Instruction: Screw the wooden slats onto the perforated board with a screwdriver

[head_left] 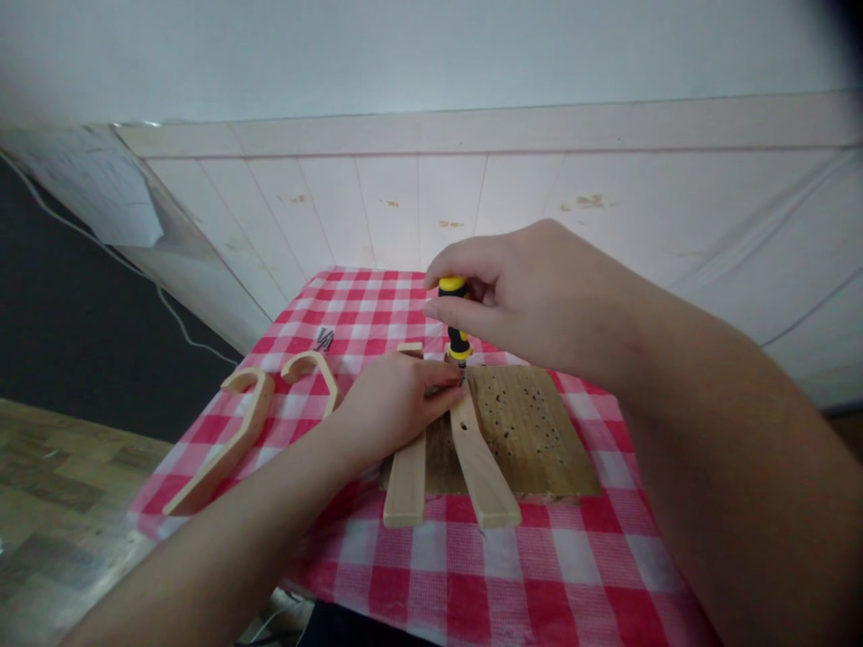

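Observation:
My right hand (pixel 532 301) is closed around a short black and yellow screwdriver (pixel 458 340), held upright with its tip down on a light wooden strip (pixel 484 467). My left hand (pixel 395 404) pinches at the tip, fingers pressed together on something too small to make out. That strip and a second wooden strip (pixel 406 481) lie across a brown wooden board (pixel 532 431) full of small holes.
A red and white checked cloth (pixel 512 575) covers the small table. Two hook-shaped wooden pieces (pixel 226 440) (pixel 314 368) lie at the left, with a few dark screws (pixel 324 339) behind them. A white panelled wall stands behind; wooden floor lies at the left.

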Motion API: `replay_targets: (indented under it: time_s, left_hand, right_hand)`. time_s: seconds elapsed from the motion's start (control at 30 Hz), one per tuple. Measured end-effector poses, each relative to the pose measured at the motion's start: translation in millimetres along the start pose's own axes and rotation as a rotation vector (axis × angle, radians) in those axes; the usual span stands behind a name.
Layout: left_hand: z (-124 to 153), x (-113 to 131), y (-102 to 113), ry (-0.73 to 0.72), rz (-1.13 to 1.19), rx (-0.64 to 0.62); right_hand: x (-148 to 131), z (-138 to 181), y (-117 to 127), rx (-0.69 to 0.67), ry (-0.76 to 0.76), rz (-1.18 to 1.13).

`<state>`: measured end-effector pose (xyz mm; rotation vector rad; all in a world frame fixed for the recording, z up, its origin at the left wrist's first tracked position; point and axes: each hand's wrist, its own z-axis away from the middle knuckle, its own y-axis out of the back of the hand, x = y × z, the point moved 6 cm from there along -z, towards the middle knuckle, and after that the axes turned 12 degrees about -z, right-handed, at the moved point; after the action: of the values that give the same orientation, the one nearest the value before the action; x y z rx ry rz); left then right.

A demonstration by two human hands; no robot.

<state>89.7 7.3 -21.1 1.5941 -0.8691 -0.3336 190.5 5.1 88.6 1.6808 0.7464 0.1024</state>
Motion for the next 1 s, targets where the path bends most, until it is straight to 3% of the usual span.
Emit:
replay_targets:
  time_s: [0.27,0.73,1.0]
  left_hand:
    - [0.2,-5.1,-4.0,0.052,0.037,-0.007]
    - [-1.0,-3.1,-0.3,-0.009,0.028,-0.057]
    - [-1.5,-2.8,-0.3,-0.019,-0.005,-0.063]
  right_hand:
    - [8.8,4.1,2.7,-0.05,-0.095,0.006]
    - [0.1,4.7,7.8,-0.123,-0.096,0.199]
    - [2.3,4.0,6.0,-0.16,-0.079,0.175]
